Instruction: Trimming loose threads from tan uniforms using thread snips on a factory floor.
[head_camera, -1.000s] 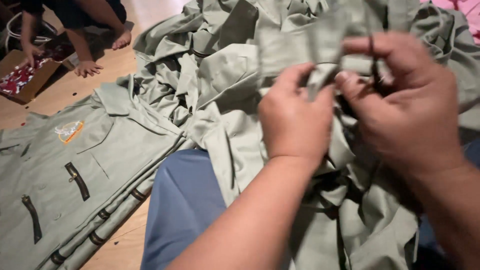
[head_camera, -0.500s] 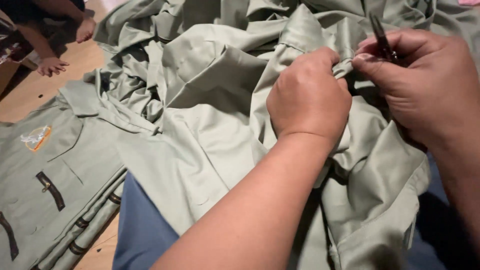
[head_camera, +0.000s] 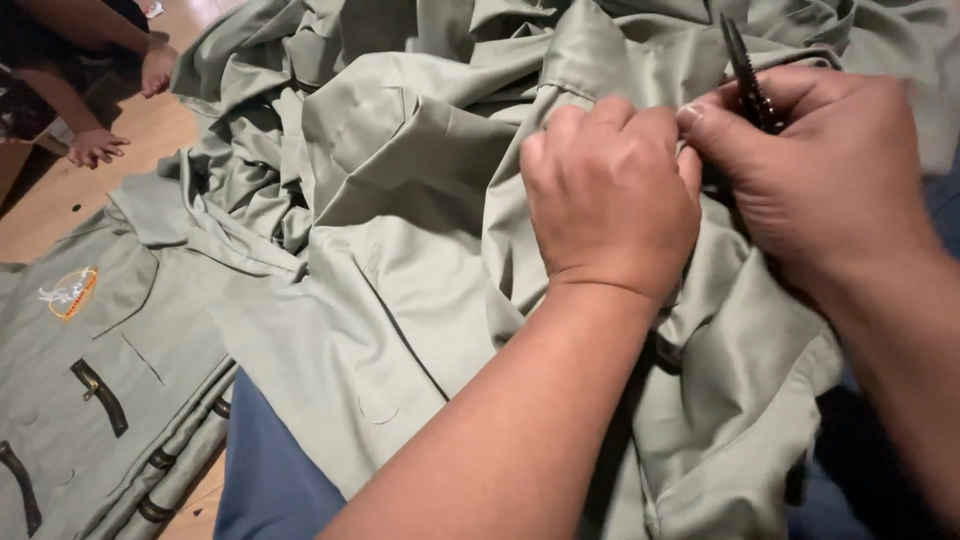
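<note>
A rumpled grey-green garment (head_camera: 400, 260) lies across my lap and fills most of the head view. My left hand (head_camera: 610, 190) is closed on a fold of its cloth near the upper middle. Right beside it, my right hand (head_camera: 810, 170) grips a small dark metal cutter (head_camera: 745, 75), whose tip points up and away. The two hands touch each other at the fold. What lies between the fingers is hidden.
A stack of flat grey-green jackets (head_camera: 90, 400) with dark zip pockets and an orange chest badge lies at the lower left on a wooden floor (head_camera: 70, 200). Another person's hands (head_camera: 100, 145) rest on the floor at the top left. My blue trouser leg (head_camera: 270, 480) shows below.
The view has closed in and shifted. My left hand went from pinching the cloth with spread fingers to a closed fist on the fold, and the garment slid lower and left.
</note>
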